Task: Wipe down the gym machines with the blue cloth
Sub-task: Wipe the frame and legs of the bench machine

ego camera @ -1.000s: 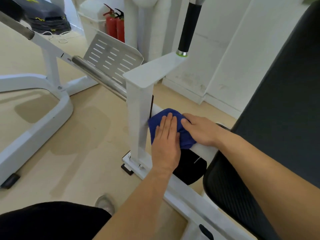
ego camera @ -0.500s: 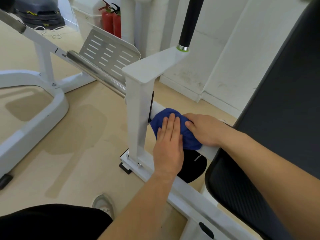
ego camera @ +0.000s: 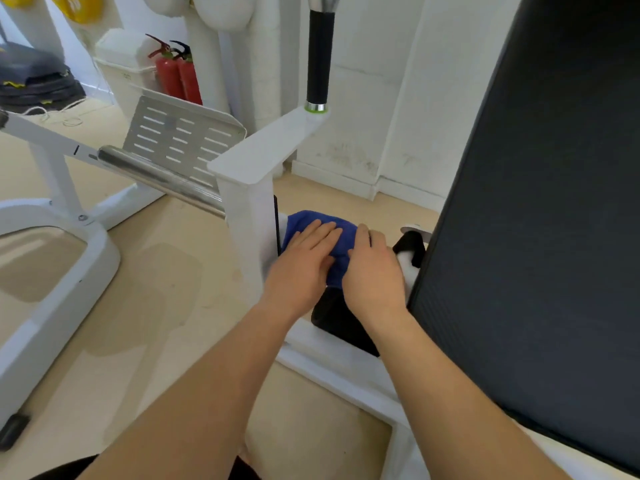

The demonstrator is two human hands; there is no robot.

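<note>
Now, left hand [ego camera: 300,269] flat on cloth [ego camera: 311,219]

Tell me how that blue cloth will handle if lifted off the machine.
Probably floppy: the blue cloth bunches and folds under the left hand and right hand. Likely light, as thin fabric. It looks soft, so unlikely to slide freely.

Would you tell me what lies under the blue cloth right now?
A white machine bar, showing only just right of the blue cloth. The left hand and right hand rest on top, so the bar's stretch beneath is covered.
</note>
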